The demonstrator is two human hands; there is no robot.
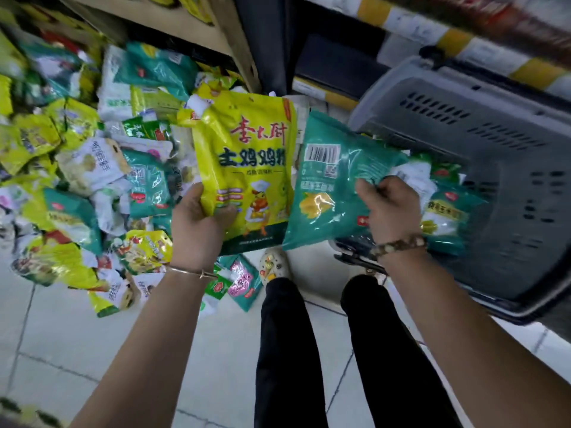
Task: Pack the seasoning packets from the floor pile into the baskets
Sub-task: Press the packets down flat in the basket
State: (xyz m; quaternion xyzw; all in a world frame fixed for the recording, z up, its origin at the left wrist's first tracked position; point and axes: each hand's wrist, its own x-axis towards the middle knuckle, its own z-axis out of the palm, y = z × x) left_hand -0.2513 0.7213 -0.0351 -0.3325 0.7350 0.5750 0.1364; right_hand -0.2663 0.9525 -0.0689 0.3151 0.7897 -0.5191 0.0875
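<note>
My left hand [197, 223] grips a large yellow seasoning packet [247, 156] by its lower left corner and holds it upright in the middle of the view. My right hand [389, 208] holds a teal packet [327, 180] by its right side, over the near rim of a grey plastic basket [482, 125]. Several teal packets [445, 211] lie inside the basket under that hand. A pile of yellow, teal and white packets [86, 168] covers the floor at the left.
A shelf unit [191, 29] stands behind the pile. A yellow-and-white striped bar [448, 38] runs behind the basket. My legs in black trousers [287, 350] and a decorated shoe [273, 264] stand on the pale tiled floor [77, 350].
</note>
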